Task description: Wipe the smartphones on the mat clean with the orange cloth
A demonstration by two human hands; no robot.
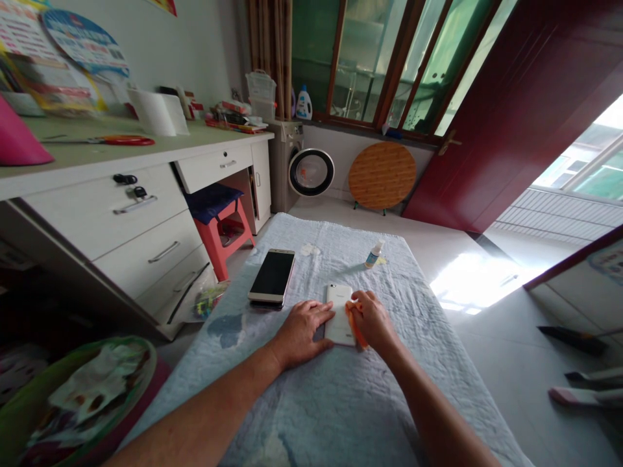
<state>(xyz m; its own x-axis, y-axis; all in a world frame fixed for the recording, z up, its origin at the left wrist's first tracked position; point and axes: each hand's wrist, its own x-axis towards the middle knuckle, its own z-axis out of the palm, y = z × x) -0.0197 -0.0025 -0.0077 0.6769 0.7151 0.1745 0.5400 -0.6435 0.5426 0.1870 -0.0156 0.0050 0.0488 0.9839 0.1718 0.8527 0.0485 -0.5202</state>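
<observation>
A white smartphone (340, 318) lies back side up on the cloth-covered table. My left hand (304, 331) holds it still at its left edge, thumb low and fingers higher up, their tips on the phone. My right hand (372, 316) is closed around an orange cloth (359, 331), pressed against the phone's right side. To the left, a dark-screened phone with gold trim (273, 272) rests on top of another dark device, mostly hidden. Farther back on the right stands a small spray bottle (374, 255) with a blue label.
A pale blue quilted cloth (418, 376) covers the table. Left are a bin (150, 370) with used tissue, a red stool (221, 227) and a white desk (141, 227). Behind are a washing machine (282, 165) with its door ajar and a round wooden tabletop (382, 174).
</observation>
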